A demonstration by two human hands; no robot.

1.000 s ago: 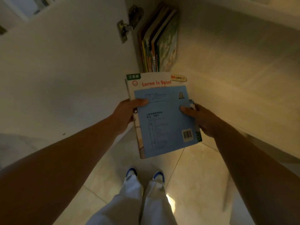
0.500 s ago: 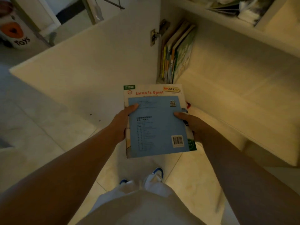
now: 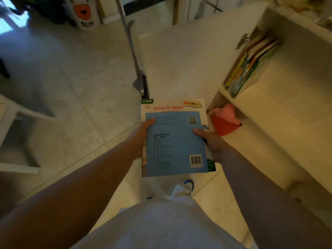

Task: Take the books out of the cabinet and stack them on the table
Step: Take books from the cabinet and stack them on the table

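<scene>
I hold a small pile of thin books [image 3: 175,142] flat in front of me, a blue back cover with a barcode on top and a white "Lorna Is Upset" cover showing under it. My left hand [image 3: 140,139] grips the pile's left edge, thumb on the blue cover. My right hand [image 3: 211,142] grips its right edge, thumb on top too. Several more thin books [image 3: 248,68] stand upright, leaning left, on a shelf of the open white cabinet [image 3: 280,108] at the right. The table is not clearly in view.
The open cabinet door [image 3: 183,63] stands ahead of the pile. A red and pink toy [image 3: 224,121] sits on the cabinet's lower shelf. A grey mop or broom [image 3: 133,56] leans by the door. A white "Toys" bin [image 3: 84,13] stands far left, and white furniture [image 3: 10,126] is at the left edge.
The view has swung left and away from the cabinet, which now lies at the right. Both hands keep the same grip on the pile. More floor, the bin and the mop have come into sight.
</scene>
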